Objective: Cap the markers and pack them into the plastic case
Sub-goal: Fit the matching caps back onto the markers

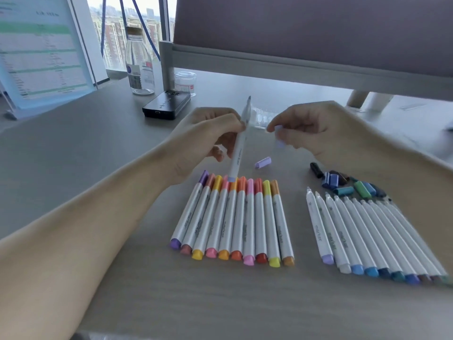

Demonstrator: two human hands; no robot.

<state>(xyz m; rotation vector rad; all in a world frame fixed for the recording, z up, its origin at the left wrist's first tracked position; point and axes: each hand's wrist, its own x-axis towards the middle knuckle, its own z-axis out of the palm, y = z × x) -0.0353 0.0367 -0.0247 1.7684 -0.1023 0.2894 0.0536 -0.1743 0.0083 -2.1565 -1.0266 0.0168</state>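
Left hand (210,136) raised over the table (98,168), fingers wrapped round one uncapped marker (239,148), tip up, tilted. Right hand (313,128) near it, not touching, pinching a lilac cap (279,136). Capped row (235,217) lies below, uncapped row (367,229) to the right. Barrels read "marker".

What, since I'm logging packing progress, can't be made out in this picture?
Head view only.
Plastic case: blurred, partly behind the held marker; open or shut unclear.
Lilac cap in the right grip: motion-blurred, shape unclear.
Uncapped row: rightmost markers behind the right forearm, cut by the frame edge.
Sheet on stand: print too blurred.
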